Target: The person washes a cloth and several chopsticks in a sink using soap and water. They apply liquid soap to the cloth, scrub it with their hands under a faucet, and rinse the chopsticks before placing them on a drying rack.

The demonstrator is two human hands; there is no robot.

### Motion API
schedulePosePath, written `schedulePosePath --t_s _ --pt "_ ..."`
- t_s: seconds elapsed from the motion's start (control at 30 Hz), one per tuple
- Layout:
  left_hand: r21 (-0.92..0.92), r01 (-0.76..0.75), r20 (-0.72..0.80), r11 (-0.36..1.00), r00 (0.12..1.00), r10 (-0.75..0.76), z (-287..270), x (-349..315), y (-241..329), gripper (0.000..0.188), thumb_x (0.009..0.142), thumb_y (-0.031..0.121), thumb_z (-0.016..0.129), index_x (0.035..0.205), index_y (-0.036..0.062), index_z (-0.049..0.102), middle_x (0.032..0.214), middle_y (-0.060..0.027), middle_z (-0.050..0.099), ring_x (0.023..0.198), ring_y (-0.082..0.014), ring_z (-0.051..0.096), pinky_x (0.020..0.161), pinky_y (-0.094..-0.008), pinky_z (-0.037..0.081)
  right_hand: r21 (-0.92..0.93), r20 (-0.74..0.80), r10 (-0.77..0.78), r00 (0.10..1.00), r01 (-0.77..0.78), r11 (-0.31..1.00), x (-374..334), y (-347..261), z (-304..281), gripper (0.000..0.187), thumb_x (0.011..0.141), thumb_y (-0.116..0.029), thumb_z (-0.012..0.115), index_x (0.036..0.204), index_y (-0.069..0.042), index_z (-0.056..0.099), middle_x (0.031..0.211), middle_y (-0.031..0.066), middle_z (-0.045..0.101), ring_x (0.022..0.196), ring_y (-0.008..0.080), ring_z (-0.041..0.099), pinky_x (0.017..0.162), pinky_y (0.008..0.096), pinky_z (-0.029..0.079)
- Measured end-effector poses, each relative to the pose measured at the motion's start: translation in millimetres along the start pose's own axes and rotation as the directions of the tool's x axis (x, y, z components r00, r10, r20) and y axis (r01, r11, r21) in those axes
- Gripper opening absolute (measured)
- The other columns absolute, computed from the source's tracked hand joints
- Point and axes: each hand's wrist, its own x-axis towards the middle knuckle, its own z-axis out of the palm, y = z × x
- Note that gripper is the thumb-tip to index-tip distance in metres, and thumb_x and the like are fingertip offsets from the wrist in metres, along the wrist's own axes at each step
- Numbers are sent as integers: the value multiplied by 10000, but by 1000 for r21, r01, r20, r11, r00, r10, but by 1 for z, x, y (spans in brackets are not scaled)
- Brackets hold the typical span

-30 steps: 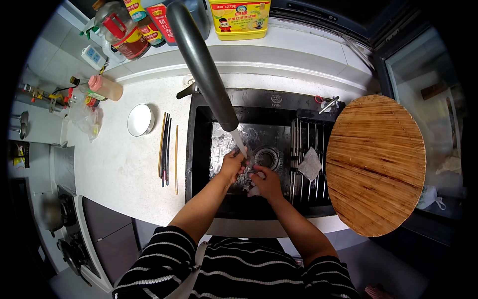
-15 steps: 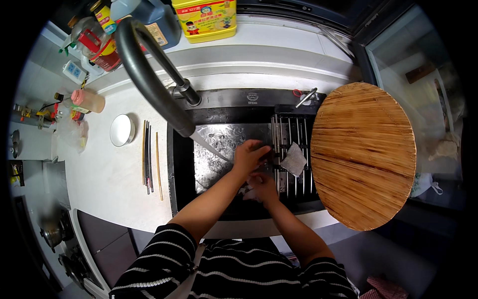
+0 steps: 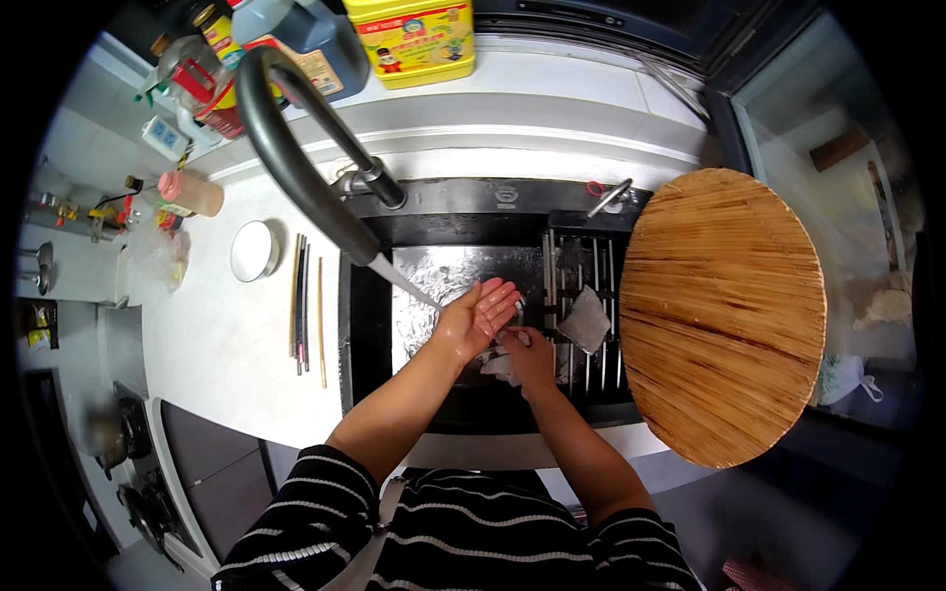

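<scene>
My left hand (image 3: 479,313) is held palm up with the fingers apart, under the thin water stream (image 3: 406,284) from the dark curved tap (image 3: 296,167). It holds nothing. Just below and touching it, my right hand (image 3: 528,359) is curled over a small whitish wet thing (image 3: 496,367); what that thing is I cannot tell. Both hands are over the black sink (image 3: 424,261), next to a metal rack (image 3: 579,268) lying across the basin with a grey cloth (image 3: 587,320) on it.
A big round wooden board (image 3: 724,315) covers the sink's right side. On the white counter to the left lie chopsticks (image 3: 305,300) and a small white dish (image 3: 254,250). A yellow container (image 3: 409,39) and several bottles (image 3: 212,84) stand at the back.
My left hand has left the rack, turned palm up and opened under the water. My right hand stays low beside it. The view has shifted so the tap sits further right.
</scene>
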Motion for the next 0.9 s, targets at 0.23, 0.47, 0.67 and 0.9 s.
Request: schedulePosePath --t_s 0.23,0.47,0.67,0.9 --pt "-63 -179 -120 982 978 170 -52 -24 26 218 894 102 474 1072 -19 502 1068 -169 576 1038 -296 557 879 -394 470 9 77 92 993 -93 996 9 -2 35 196 774 -152 648 899 -5 612 743 44 578 577 104 524 422 244 402" --pt "154 -139 -366 978 911 187 -73 -26 33 252 805 25 606 1037 1 511 936 -131 615 819 -240 633 694 -295 531 -26 81 14 997 -12 1000 0 0 62 196 775 -163 649 893 -11 615 781 44 581 629 108 533 502 247 436" --pt "100 -85 -214 991 971 105 -83 -19 45 390 912 344 448 1087 -1 497 1029 -139 595 946 -263 593 829 -355 482 -60 32 -6 999 8 998 -2 -5 62 196 766 -146 645 906 -12 616 781 35 577 639 98 522 526 238 423" --pt "283 110 -234 953 971 -43 -45 -30 64 635 882 592 283 1313 136 379 1408 -119 292 1353 -289 70 1026 -578 -48 -217 82 -203 976 216 952 7 -37 48 252 745 -132 642 957 2 614 797 44 603 681 105 546 602 247 450"
